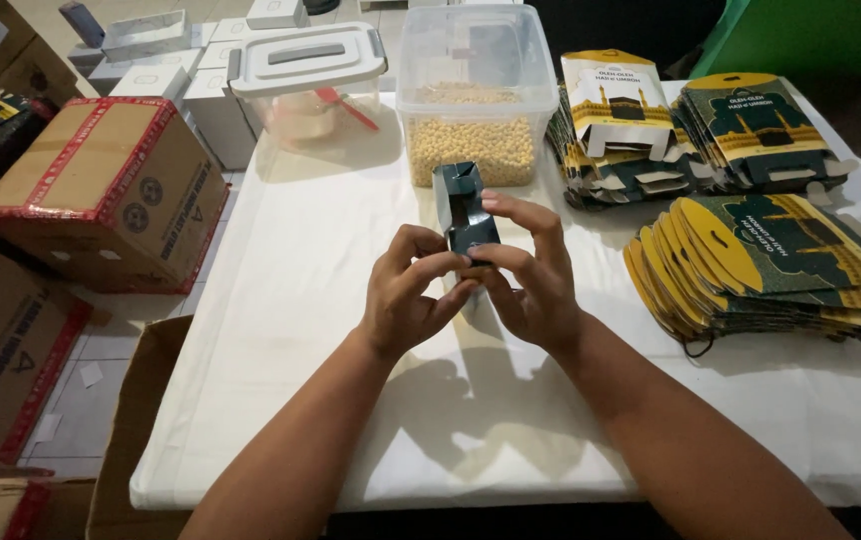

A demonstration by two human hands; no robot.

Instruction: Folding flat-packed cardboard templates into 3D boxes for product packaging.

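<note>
Left hand (406,292) and right hand (529,275): fingers curled, pinching a small dark green carton (465,210) held upright above the white table (291,300). Right of carton: fanned flat packs (771,262). Beyond carton: clear tub of yellow pellets (471,95), lidded box (309,75) to its left.

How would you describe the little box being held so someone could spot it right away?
Start at the white-covered table and find the clear tub of yellowish pellets at its far edge. Just in front of it, the left hand and right hand hold a small dark green carton. Unlike the flat stacked cartons to the right, it is folded up, open-topped.
</note>
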